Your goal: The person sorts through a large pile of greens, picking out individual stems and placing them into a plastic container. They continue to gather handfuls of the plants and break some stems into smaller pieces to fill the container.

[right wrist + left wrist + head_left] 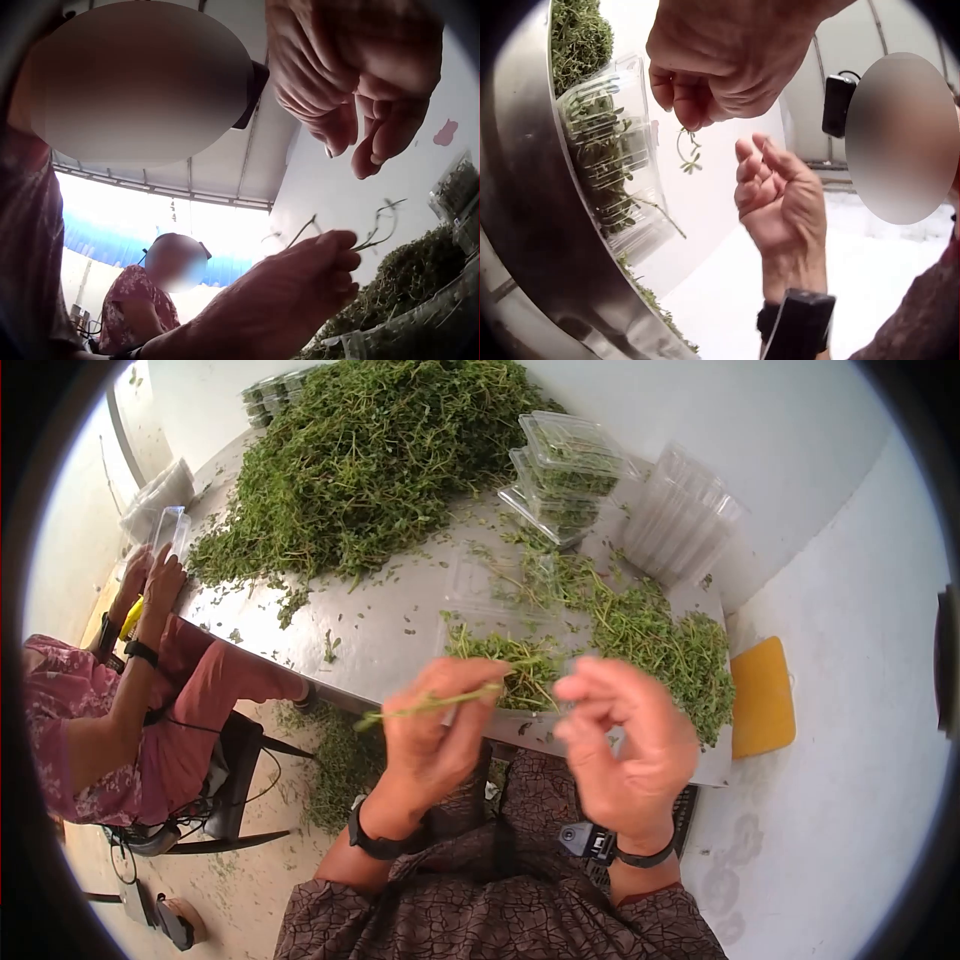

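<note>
My left hand point(430, 740) point(735, 56) point(277, 292) pinches a thin green stem point(430, 705) between thumb and fingers; a leafy end point(690, 161) hangs below the fingertips in the left wrist view. To its right, my right hand point(635, 750) point(784, 202) point(360, 67) is raised with bent fingers, a gap between thumb and forefinger, and nothing visible in it. Beyond both hands, at the table's near edge, a clear plastic container point(500, 622) point(641, 142) holds cut greens point(530, 685) point(600, 165). The hands hide part of it in the head view.
A large heap of greens point(370, 460) covers the back of the metal table point(340, 610). Filled boxes point(570, 470) and stacked empty containers point(680, 520) stand at the back right, with loose greens point(650, 630) before them. Another person point(110, 730) sits at the left.
</note>
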Motion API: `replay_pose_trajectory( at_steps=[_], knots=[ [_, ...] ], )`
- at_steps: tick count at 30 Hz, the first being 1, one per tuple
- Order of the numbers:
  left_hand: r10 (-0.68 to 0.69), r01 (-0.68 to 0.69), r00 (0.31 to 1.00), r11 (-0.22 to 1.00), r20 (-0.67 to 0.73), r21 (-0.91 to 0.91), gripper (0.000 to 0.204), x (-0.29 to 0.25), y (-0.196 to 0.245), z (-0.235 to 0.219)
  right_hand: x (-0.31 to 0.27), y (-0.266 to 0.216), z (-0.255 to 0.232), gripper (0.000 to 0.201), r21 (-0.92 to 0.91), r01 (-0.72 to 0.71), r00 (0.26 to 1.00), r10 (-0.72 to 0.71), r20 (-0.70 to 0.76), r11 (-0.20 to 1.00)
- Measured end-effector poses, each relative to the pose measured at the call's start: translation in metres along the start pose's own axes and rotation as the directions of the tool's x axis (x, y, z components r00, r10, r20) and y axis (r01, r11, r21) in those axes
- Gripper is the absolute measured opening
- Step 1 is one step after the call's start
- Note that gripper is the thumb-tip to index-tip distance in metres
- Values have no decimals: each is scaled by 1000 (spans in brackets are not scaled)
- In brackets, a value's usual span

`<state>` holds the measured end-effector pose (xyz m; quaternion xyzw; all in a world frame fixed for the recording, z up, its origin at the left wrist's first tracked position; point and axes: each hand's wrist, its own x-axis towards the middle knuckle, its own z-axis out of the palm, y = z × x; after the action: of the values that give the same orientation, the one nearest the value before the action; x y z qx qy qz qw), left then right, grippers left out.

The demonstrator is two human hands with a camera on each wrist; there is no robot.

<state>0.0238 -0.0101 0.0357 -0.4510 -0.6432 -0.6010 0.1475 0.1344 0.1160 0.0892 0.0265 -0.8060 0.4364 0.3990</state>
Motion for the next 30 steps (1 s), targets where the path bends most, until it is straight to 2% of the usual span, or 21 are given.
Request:
replay_pose_trajectory(
  at_steps=[1, 2, 3, 6, 8, 10, 12, 14, 15, 16, 18, 20, 21, 22, 23, 24, 25, 26, 28, 29, 30],
  knots=[
    [-149, 141, 988, 978, -38, -157, 17, 0, 5, -5, -1, 2, -3, 35, 28, -50, 994, 52, -93, 998],
    [-298, 267, 953, 911, -53, -313, 13, -1, 7, -10, -3, 2, -7, 35, 34, -48, 995, 51, -91, 998],
    [-298, 254, 953, 881, -53, -400, 16, -3, 6, -14, -4, 2, -11, 36, -2, -50, 996, 49, -74, 999],
    [-268, 220, 962, 872, -51, -437, 16, -7, 11, -21, -7, -4, -7, 36, -61, -13, 997, 9, -72, 998],
    [-245, 203, 969, 868, -36, -454, 16, -12, 15, -22, -12, -8, -3, 36, -214, 97, 995, -97, 10, 972],
    [-209, 193, 978, 877, 14, -441, 16, -16, 22, -23, -16, -11, 1, 28, -228, 110, 994, -106, 32, 968],
    [-181, 173, 983, 884, 24, -434, 16, -19, 23, -23, -20, -10, 6, 36, -296, 256, 967, -245, 75, 920],
    [-120, 161, 985, 883, 121, -440, 15, -24, 26, -24, -28, -9, 11, 38, -331, 272, 962, -254, 95, 904],
    [-83, 146, 983, 891, 162, -430, 16, -26, 27, -26, -33, -6, 12, 40, -325, 284, 957, -244, 158, 902],
    [-82, 148, 982, 890, 167, -431, 16, -29, 28, -29, -38, -4, 13, 41, -318, 294, 948, -232, 219, 901],
    [-56, 148, 966, 921, 252, -361, 16, -38, 29, -35, -48, -4, 12, 42, -310, 262, 957, -203, 209, 914],
    [-97, 206, 951, 907, 294, -368, 17, -51, 26, -49, -55, -5, 7, 40, -277, 245, 944, -164, 286, 929],
    [-191, 293, 936, 889, 296, -353, 16, -58, 24, -56, -57, -3, 5, 40, -279, 241, 946, -161, 281, 930],
    [-284, 377, 913, 863, 293, -337, 15, -66, 23, -63, -59, 1, 3, 37, -342, 199, 971, -137, 198, 918],
    [-284, 378, 912, 863, 296, -334, 15, -75, 23, -70, -60, 4, 1, 34, -399, 153, 987, -117, 113, 904],
    [-447, 499, 866, 809, 226, -310, 15, -84, 23, -76, -60, 7, -2, 34, -397, 151, 987, -117, 110, 905],
    [-595, 609, 790, 735, 149, -297, 16, -92, 21, -82, -60, 10, -6, 32, -458, 68, 998, -54, 46, 886],
    [-594, 609, 790, 737, 149, -294, 16, -98, 18, -88, -59, 13, -8, 30, -512, -17, 1000, 6, -22, 859],
    [-717, 698, 696, 665, 33, -266, 19, -114, 6, -99, -61, 26, -6, 28, -524, -54, 998, 30, -55, 850],
    [-731, 689, 683, 638, 14, -343, 24, -128, -9, -103, -62, 31, -5, 28, -505, -84, 996, 65, -56, 859],
    [-730, 688, 683, 640, 8, -341, 24, -135, -17, -103, -62, 35, -4, 28, -486, -114, 994, 99, -56, 866]
  ],
)
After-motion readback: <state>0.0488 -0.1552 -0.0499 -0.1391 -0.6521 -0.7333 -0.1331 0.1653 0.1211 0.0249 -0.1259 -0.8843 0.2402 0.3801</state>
